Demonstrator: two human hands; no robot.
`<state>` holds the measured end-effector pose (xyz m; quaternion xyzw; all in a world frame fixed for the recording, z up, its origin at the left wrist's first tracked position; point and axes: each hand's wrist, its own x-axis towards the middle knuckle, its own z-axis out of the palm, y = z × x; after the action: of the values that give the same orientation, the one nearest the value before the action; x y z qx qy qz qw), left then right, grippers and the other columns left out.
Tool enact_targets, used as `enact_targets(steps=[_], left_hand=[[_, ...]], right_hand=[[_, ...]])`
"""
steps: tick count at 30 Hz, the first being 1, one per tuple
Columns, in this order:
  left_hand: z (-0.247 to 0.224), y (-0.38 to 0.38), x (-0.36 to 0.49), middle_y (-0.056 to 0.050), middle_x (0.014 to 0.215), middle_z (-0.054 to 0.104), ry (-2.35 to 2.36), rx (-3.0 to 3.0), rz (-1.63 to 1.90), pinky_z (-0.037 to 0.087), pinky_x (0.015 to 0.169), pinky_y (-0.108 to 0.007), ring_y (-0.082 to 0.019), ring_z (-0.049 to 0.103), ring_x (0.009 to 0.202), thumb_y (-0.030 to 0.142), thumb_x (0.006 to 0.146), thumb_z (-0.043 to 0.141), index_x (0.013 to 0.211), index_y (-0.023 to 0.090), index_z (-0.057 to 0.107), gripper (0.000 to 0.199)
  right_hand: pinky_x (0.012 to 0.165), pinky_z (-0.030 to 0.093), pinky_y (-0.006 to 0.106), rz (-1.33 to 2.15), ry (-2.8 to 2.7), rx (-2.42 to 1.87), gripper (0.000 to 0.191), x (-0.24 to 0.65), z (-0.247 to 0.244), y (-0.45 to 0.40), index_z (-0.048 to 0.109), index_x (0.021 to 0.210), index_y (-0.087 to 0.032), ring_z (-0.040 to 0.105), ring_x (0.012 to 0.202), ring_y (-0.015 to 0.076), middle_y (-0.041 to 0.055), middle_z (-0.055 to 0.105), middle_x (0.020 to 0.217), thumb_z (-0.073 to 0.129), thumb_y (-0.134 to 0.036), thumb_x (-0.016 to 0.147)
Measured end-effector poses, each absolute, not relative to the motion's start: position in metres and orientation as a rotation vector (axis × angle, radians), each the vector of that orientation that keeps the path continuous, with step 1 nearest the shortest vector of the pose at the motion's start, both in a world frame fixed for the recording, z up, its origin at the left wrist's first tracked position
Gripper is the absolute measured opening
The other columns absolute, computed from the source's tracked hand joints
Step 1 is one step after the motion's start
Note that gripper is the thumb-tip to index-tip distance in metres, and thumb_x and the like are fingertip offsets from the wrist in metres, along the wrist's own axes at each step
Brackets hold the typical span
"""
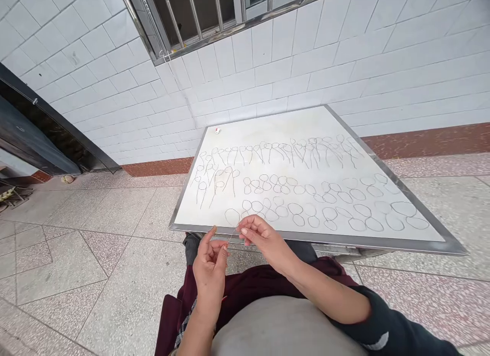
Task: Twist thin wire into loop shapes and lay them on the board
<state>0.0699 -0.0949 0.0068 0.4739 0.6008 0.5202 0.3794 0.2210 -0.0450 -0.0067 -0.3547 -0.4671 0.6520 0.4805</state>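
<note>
My left hand pinches one end of a thin wire, just off the front edge of the white table. My right hand pinches the wire's other end, slightly higher and to the right. Rows of thin wire rings lie on the tabletop beyond my hands. Farther back stands a row of rings with long loose tails, several of them overlapping. A smaller group of tailed rings lies at the left.
A small red and white object sits at the table's back left corner. The grey metal rim runs close to my hands. A tiled wall with a barred window stands behind the table.
</note>
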Motion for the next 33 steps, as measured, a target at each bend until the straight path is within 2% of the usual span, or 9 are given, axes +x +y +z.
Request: enact_targets(steps=[3, 7, 12, 16, 19, 26, 33], left_hand=[[0.007, -0.09, 0.062, -0.002, 0.087, 0.064, 1.544, 1.202, 1.35, 0.043, 0.056, -0.021, -0.012, 0.056, 0.068, 0.032, 0.081, 0.062, 0.129, 0.022, 0.046, 0.052], [-0.004, -0.067, 0.034, -0.002, 0.084, 0.063, 1.647, 1.227, 1.368, 0.043, 0.055, -0.021, -0.012, 0.058, 0.068, 0.029, 0.081, 0.059, 0.13, 0.022, 0.046, 0.052], [-0.029, -0.012, -0.021, -0.003, 0.081, 0.066, 1.935, 1.368, 1.278, 0.048, 0.065, -0.027, -0.014, 0.062, 0.068, 0.022, 0.079, 0.053, 0.131, 0.015, 0.044, 0.053], [-0.04, 0.031, -0.053, -0.004, 0.083, 0.068, 2.09, 1.418, 1.248, 0.046, 0.079, -0.033, -0.017, 0.063, 0.075, 0.015, 0.078, 0.052, 0.129, 0.014, 0.048, 0.051], [-0.046, 0.056, -0.064, -0.006, 0.087, 0.069, 2.181, 1.457, 1.212, 0.045, 0.082, -0.034, -0.02, 0.063, 0.082, 0.013, 0.08, 0.049, 0.131, 0.014, 0.046, 0.051], [-0.063, 0.089, -0.072, -0.008, 0.092, 0.069, 2.271, 1.542, 1.1, 0.043, 0.088, -0.037, -0.022, 0.061, 0.092, 0.008, 0.081, 0.046, 0.131, 0.014, 0.047, 0.051], [-0.075, 0.096, -0.074, -0.008, 0.094, 0.069, 2.259, 1.569, 1.074, 0.042, 0.091, -0.039, -0.024, 0.059, 0.097, 0.01, 0.082, 0.047, 0.13, 0.016, 0.049, 0.049]], right_hand=[[0.071, 0.048, 0.029, 1.617, -1.227, -0.887, 0.024, 0.222, -0.015, -0.043, 0.054, 0.1, -0.022, 0.058, 0.086, 0.0142, 0.0041, 0.063, 0.103, 0.055, -0.042, 0.086], [0.067, 0.049, 0.029, 1.63, -1.473, -1.011, 0.019, 0.226, -0.047, -0.046, 0.056, 0.094, -0.021, 0.061, 0.082, 0.0152, 0.0041, 0.064, 0.098, 0.05, -0.037, 0.087], [0.066, 0.048, 0.03, 1.423, -1.806, -1.116, 0.019, 0.241, -0.113, -0.057, 0.058, 0.084, -0.022, 0.06, 0.07, 0.0166, 0.0005, 0.062, 0.075, 0.043, -0.033, 0.088], [0.068, 0.048, 0.03, 1.218, -1.906, -1.19, 0.024, 0.259, -0.155, -0.066, 0.057, 0.081, -0.023, 0.059, 0.066, 0.0171, 0.0007, 0.06, 0.071, 0.039, -0.036, 0.09], [0.066, 0.049, 0.029, 1.187, -1.92, -1.223, 0.027, 0.269, -0.177, -0.068, 0.058, 0.078, -0.024, 0.059, 0.063, 0.0172, 0.0015, 0.062, 0.074, 0.039, -0.039, 0.09], [0.072, 0.051, 0.03, 1.217, -1.926, -1.258, 0.024, 0.272, -0.206, -0.06, 0.06, 0.079, -0.027, 0.063, 0.072, 0.0204, 0.0015, 0.066, 0.078, 0.042, -0.039, 0.088], [0.074, 0.05, 0.032, 1.302, -1.917, -1.308, 0.028, 0.272, -0.209, -0.054, 0.059, 0.079, -0.025, 0.062, 0.075, 0.0217, 0.0031, 0.066, 0.079, 0.039, -0.043, 0.087]])
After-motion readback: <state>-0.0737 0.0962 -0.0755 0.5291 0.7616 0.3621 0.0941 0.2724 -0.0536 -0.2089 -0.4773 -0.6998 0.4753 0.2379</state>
